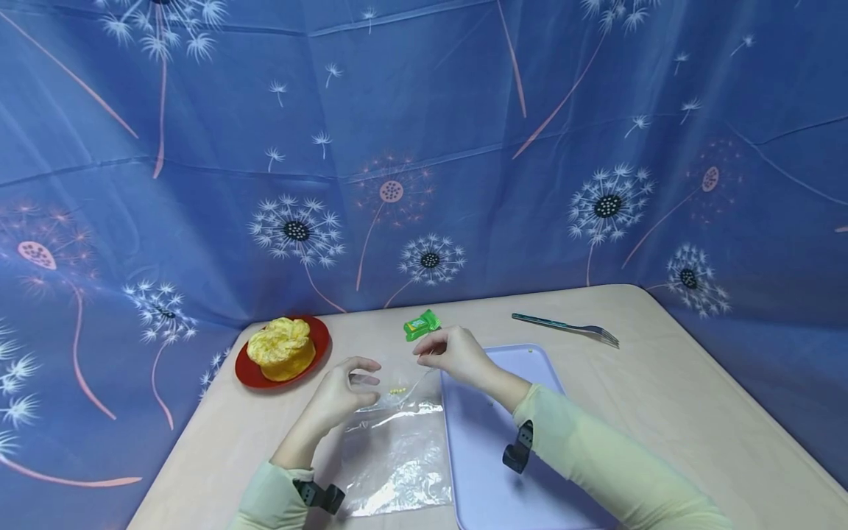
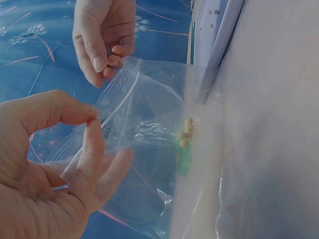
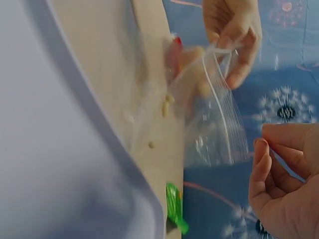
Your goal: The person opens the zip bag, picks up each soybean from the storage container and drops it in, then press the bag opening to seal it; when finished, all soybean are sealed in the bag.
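Note:
A clear zip-lock bag [image 1: 395, 456] lies partly on the table, its mouth end raised between the hands. My left hand [image 1: 338, 397] grips that mouth end; in the left wrist view, thumb and finger meet at its edge. Several small yellowish beans [image 2: 185, 132] are seen through the plastic. At the bag's other corner is my right hand [image 1: 457, 357], fingers bent and thumb close to them. The right wrist view puts the right fingertips [image 3: 261, 130] just apart from the bag; whether they pinch something small cannot be seen.
A lavender tray [image 1: 503, 456] lies under the right forearm, with a few small beans on it. Behind the hands is a green wrapped packet [image 1: 422, 324]. A red plate [image 1: 248, 372] bears a yellow bread-like cake [image 1: 281, 350]. A fork [image 1: 563, 325] lies far right.

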`<state>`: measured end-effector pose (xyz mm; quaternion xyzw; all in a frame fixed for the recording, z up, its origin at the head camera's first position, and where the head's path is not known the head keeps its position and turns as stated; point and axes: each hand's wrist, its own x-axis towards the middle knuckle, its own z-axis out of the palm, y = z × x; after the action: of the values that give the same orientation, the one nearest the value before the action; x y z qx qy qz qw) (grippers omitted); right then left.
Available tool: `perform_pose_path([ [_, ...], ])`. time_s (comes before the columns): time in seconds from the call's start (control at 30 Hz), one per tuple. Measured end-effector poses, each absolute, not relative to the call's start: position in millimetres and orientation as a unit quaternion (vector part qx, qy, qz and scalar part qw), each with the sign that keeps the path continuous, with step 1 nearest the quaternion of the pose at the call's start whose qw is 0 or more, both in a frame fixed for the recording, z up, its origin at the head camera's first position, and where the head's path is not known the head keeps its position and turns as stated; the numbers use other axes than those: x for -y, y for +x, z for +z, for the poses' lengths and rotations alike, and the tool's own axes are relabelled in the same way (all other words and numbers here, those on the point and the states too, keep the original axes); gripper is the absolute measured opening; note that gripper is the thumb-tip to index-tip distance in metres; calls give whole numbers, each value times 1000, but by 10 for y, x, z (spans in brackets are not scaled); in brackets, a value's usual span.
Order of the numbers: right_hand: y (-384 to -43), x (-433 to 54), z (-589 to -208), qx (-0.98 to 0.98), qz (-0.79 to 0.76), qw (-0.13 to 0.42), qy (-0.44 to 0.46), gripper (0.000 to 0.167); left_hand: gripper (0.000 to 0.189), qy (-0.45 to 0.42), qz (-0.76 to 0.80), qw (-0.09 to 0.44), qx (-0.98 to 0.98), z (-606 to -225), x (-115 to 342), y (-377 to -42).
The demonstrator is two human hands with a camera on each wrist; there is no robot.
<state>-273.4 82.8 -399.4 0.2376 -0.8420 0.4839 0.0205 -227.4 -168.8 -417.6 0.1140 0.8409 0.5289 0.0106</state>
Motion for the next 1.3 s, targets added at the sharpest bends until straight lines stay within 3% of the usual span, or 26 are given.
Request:
perform_pose_path([
  [0.4, -2997, -1712, -4189, 878, 457, 78, 116, 15, 48, 106, 535, 15, -838, -4179, 1707, -2284],
  [0.67, -3054, -2230, -4404, 908, 408, 88, 33, 19, 48, 108, 532, 15, -840, -4188, 1724, -2276],
  [1.3, -3098, -2288, -4618, 948, 296, 119, 3, 3, 46, 117, 530, 12, -840, -4209, 1736, -2292],
])
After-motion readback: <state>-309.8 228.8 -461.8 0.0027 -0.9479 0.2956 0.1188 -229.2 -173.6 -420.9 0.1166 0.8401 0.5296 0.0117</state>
